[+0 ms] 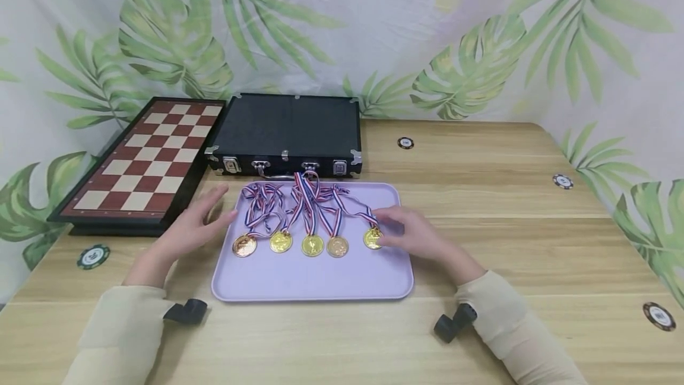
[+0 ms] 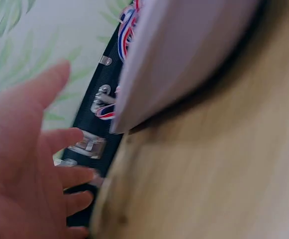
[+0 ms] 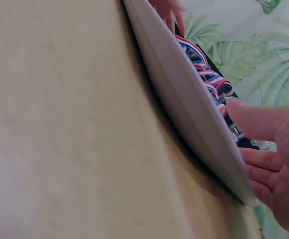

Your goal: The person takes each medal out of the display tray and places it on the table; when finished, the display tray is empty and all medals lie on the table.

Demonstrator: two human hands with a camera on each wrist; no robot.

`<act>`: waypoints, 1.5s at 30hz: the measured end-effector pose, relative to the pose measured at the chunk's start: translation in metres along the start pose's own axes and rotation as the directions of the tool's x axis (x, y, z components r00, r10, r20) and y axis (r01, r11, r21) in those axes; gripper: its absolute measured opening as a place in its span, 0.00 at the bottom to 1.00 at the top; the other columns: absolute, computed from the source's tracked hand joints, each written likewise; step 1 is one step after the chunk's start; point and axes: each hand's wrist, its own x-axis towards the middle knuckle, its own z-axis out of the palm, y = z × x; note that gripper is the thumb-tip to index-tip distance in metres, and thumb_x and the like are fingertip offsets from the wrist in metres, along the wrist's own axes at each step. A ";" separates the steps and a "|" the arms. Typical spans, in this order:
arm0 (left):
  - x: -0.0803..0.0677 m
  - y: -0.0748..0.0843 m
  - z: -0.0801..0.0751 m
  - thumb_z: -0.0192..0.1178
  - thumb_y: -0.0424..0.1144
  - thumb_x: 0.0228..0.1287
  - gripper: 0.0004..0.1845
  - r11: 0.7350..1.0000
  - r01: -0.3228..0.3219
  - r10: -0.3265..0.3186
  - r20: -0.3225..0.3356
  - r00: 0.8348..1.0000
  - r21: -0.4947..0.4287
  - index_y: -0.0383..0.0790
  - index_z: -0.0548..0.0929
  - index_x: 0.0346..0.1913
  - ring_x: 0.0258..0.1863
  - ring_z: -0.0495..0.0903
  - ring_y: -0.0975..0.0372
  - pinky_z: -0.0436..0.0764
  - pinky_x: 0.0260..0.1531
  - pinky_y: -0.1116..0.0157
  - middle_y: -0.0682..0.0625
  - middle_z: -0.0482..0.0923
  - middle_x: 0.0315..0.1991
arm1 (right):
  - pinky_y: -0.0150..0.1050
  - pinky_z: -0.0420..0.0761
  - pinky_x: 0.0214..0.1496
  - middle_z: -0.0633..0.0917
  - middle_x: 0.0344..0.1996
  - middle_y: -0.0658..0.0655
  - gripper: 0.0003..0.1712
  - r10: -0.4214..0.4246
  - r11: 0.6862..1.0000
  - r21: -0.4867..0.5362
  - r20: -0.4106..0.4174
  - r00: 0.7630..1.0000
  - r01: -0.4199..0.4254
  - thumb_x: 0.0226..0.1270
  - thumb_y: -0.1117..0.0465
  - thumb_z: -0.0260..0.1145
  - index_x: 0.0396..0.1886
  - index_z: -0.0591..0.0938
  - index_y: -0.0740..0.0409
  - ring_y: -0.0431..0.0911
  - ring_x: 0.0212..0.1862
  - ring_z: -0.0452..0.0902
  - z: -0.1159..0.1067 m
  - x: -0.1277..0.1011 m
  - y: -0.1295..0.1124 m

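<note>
medals point(image 1: 312, 246) on lilac tray point(image 1: 315, 281), plain in head view; wrist views show just their ribbons point(image 2: 127, 37). left hand point(image 1: 195, 227) beside tray, fingers spread; right hand point(image 1: 415, 233) by rightmost medal point(image 1: 371, 238), fingers apart, contact unclear.

I make out what looks like 100 on the far black chip point(image 1: 405, 143), but the marks on the other chips point(image 1: 93, 256) and the medals point(image 1: 312, 245) are too small to read.
</note>
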 end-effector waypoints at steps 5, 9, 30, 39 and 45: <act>0.002 -0.016 0.015 0.51 0.53 0.58 0.35 0.996 -0.043 0.048 -0.061 0.997 0.081 0.36 0.57 0.63 0.60 0.39 0.38 0.35 0.51 0.39 0.28 0.45 0.61 | 0.42 0.65 0.50 0.76 0.42 0.56 0.28 -0.030 0.988 -0.150 -0.031 0.999 0.025 0.44 0.54 0.70 0.47 0.77 0.61 0.48 0.46 0.68 0.009 -0.001 0.002; 0.003 -0.021 0.022 0.52 0.55 0.56 0.34 0.992 -0.037 0.048 -0.089 0.995 0.125 0.40 0.60 0.62 0.61 0.39 0.39 0.33 0.51 0.40 0.29 0.46 0.62 | 0.41 0.65 0.48 0.75 0.40 0.54 0.26 -0.032 0.977 -0.213 -0.054 0.998 0.019 0.43 0.53 0.70 0.44 0.79 0.60 0.48 0.44 0.67 0.012 -0.002 0.002; 0.002 -0.020 0.025 0.48 0.57 0.57 0.34 0.980 -0.012 0.029 -0.087 0.996 0.199 0.43 0.58 0.64 0.62 0.38 0.42 0.32 0.53 0.43 0.32 0.45 0.63 | 0.41 0.66 0.45 0.76 0.37 0.52 0.23 -0.029 0.969 -0.245 -0.019 0.999 0.024 0.45 0.57 0.70 0.43 0.78 0.56 0.46 0.41 0.67 0.014 -0.002 -0.001; 0.000 -0.020 0.024 0.48 0.57 0.58 0.34 0.981 -0.013 0.030 -0.085 0.996 0.191 0.43 0.57 0.64 0.61 0.37 0.41 0.31 0.52 0.43 0.31 0.45 0.63 | 0.37 0.72 0.37 0.79 0.35 0.54 0.28 0.023 0.993 -0.118 0.020 1.000 -0.021 0.47 0.62 0.68 0.52 0.73 0.57 0.42 0.32 0.71 0.012 0.000 -0.006; 0.001 -0.021 0.023 0.48 0.56 0.58 0.34 0.981 -0.018 0.035 -0.083 0.996 0.195 0.44 0.57 0.64 0.62 0.36 0.42 0.30 0.52 0.43 0.32 0.44 0.63 | 0.33 0.72 0.24 0.76 0.20 0.51 0.36 0.080 0.986 0.147 0.025 0.996 -0.083 0.45 0.67 0.69 0.58 0.66 0.56 0.42 0.23 0.70 0.002 0.003 -0.009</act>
